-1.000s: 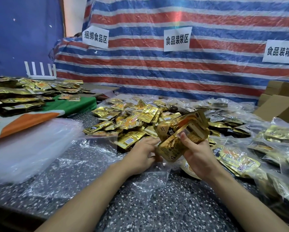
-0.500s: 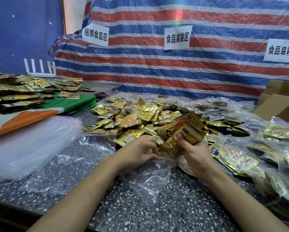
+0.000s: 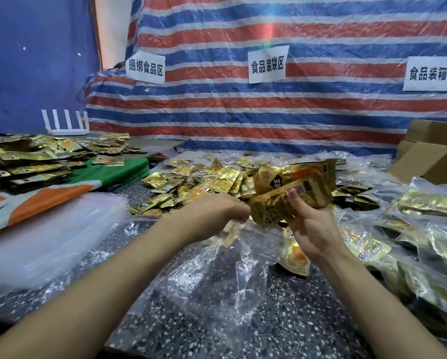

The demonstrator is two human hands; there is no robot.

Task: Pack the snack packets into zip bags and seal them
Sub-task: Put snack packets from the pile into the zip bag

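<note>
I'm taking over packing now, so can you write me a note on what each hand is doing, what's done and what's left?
Left hand: pinches the mouth of a clear zip bag above the table.
Right hand: grips a bundle of snack packets beside the bag's mouth, not yet inside.
Done: filled bags lie on the right.
Left: slide the bundle in, seal the bag, then pack the loose pile behind the hands.

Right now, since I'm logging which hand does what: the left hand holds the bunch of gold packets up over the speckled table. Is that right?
Not quite: it is the right hand that holds the bunch of gold packets up over the speckled table. The left hand grips the clear bag. The head view shows it.
</note>
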